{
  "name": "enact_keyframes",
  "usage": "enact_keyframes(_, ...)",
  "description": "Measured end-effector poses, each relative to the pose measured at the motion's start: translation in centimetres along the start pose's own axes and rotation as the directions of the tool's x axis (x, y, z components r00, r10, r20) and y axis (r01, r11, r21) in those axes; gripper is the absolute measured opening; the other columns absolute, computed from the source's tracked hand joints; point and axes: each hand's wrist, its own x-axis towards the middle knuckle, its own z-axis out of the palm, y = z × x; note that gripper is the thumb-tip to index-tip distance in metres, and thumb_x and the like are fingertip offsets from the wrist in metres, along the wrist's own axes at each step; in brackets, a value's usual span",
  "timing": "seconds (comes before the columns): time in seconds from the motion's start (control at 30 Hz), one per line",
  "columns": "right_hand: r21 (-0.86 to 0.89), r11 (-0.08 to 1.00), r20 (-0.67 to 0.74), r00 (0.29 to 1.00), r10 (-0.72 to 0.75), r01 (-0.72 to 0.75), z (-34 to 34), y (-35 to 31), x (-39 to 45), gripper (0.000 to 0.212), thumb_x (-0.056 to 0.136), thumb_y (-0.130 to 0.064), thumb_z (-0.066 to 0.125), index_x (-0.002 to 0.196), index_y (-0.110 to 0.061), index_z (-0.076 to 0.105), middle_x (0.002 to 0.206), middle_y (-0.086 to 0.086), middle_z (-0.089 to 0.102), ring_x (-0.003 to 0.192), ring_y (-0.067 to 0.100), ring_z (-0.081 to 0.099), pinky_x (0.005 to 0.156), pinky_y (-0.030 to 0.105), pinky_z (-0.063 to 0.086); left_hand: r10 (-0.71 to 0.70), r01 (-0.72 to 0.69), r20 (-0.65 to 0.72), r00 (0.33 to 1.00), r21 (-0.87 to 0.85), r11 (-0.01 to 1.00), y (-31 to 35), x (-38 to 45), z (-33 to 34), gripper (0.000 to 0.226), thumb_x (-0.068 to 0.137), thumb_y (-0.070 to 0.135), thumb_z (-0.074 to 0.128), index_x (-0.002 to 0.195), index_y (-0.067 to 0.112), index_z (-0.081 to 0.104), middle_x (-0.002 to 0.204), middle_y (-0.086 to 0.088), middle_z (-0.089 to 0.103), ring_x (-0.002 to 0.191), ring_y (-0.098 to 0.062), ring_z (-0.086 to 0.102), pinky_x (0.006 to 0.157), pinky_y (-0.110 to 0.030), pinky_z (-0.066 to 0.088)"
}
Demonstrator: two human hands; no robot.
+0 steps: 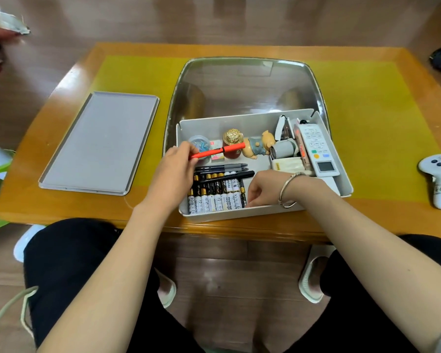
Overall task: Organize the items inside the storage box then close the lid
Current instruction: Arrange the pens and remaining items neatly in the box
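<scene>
The white storage box [262, 212] is sitting open near the front edge of the wooden table [61, 80], and its grey lid [99, 143] is lying flat on the table well to the left of it. A person is reaching in with both hands. The left hand [175, 171] is pinching an orange pen [218, 150] by one end and holding it level above the box's left half. The right hand [265, 189], a bangle [287, 189] circling its wrist, is resting inside the front of the box with fingers curled down just beside the batteries [214, 193]; whether it is gripping anything cannot be told. The batteries are lying in tidy rows at the front left, and dark pens [223, 169] are lying side by side just behind them. Along the back are standing a small clear tub [199, 143], a gold-capped red bottle [232, 146] and a toppled pig figurine [261, 146]. In the right part a white remote control [318, 149] is leaning lengthwise against the wall, beside a grey cylinder [283, 149]. A white game controller [439, 179] is lying on the table to the right, apart from the box.
</scene>
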Motion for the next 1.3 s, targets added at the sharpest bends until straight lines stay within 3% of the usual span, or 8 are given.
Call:
enact_keyframes(0.2,-0.007,0.999,0.170,0.985,-0.032,0.033,-0.5,0.3,0.5,0.024,0.091,-0.033,0.058,0.101,-0.017,0.071,0.075,-0.020,0.059,0.069,-0.002,0.054,0.064,0.014,0.042,-0.012,0.011,-0.028,1.000,-0.037,0.999,0.0,-0.3,0.6,0.013,0.098,0.020,0.048,0.099,0.031,0.040,0.101,0.006,0.047,0.085,-0.008,0.046,0.066,-0.014,0.031)
enact_keyframes(0.47,0.394,0.912,-0.105,0.991,-0.078,0.113,-2.6,2.5,-2.3,0.008,0.078,-0.019,0.075,0.083,-0.022,0.068,0.071,-0.007,0.070,0.063,0.002,0.064,0.066,0.015,0.050,0.021,-0.022,0.011,1.000,0.083,0.996,0.1,-0.3,0.2,0.012,0.098,0.024,0.047,0.106,0.018,0.052,0.108,-0.003,0.057,0.100,-0.015,0.044,0.096,-0.035,0.037)
enact_keyframes(0.53,0.503,0.849,-0.198,0.978,-0.071,0.163,-2.9,2.8,-2.8,0.013,0.077,-0.011,0.074,0.087,-0.017,0.068,0.069,-0.003,0.069,0.059,0.005,0.063,0.061,0.015,0.051,0.051,-0.068,0.085,0.995,0.211,0.975,0.1,-0.5,0.1,0.012,0.098,0.025,0.047,0.107,0.020,0.053,0.121,-0.006,0.060,0.123,-0.021,0.044,0.116,-0.044,0.013)
enact_keyframes(0.73,0.505,0.839,-0.416,0.909,0.031,0.203,-2.7,2.5,-2.1,0.016,0.079,-0.006,0.072,0.094,-0.009,0.069,0.069,0.001,0.067,0.056,0.009,0.060,0.058,0.012,0.050,0.074,-0.226,0.331,0.941,0.450,0.864,1.2,-1.3,0.3,0.019,0.088,0.052,0.055,0.096,0.035,0.058,0.124,0.008,0.063,0.146,-0.020,0.015,0.100,-0.050,-0.034)
enact_keyframes(0.83,0.403,0.896,-0.464,0.886,0.025,0.186,-2.8,2.3,-1.4,0.013,0.080,-0.011,0.072,0.093,-0.015,0.070,0.066,-0.006,0.064,0.056,0.005,0.055,0.062,0.007,0.042,0.156,-0.199,0.143,0.977,0.367,0.909,1.9,-1.2,0.4,0.025,0.084,0.052,0.060,0.097,0.030,0.061,0.117,0.005,0.065,0.129,-0.018,0.040,0.115,-0.045,0.000)
enact_keyframes(0.93,0.326,0.928,-0.493,0.870,0.004,0.181,-3.0,1.8,-1.0,0.014,0.079,-0.013,0.074,0.093,-0.016,0.071,0.066,-0.011,0.061,0.057,0.001,0.051,0.067,0.016,0.044,0.166,-0.146,-0.114,0.980,0.165,0.975,2.6,-0.6,0.7,0.024,0.089,0.028,0.063,0.110,0.019,0.054,0.116,0.000,0.056,0.108,-0.014,0.046,0.091,-0.028,0.041)
enact_keyframes(1.07,0.346,0.915,-0.471,0.882,-0.024,0.209,-3.1,1.1,-0.6,0.014,0.078,-0.009,0.074,0.090,-0.015,0.070,0.065,-0.011,0.061,0.052,-0.001,0.050,0.061,0.009,0.043,-0.018,0.012,-0.058,0.998,-0.103,0.995,3.4,0.6,0.7,0.036,0.095,0.028,0.055,0.128,0.016,0.047,0.125,-0.002,0.055,0.110,-0.014,0.053,0.087,-0.025,0.043)
enact_keyframes(1.3,0.223,0.956,-0.544,0.838,-0.040,0.190,-2.9,0.7,0.3,0.015,0.078,-0.017,0.075,0.092,-0.014,0.071,0.072,-0.003,0.061,0.058,-0.002,0.047,0.058,0.009,0.035,-0.057,0.057,0.008,0.998,-0.228,0.972,2.6,1.6,0.0,0.011,0.093,0.027,0.059,0.094,0.017,0.062,0.081,0.006,0.063,0.070,-0.008,0.059,0.065,-0.022,0.046)
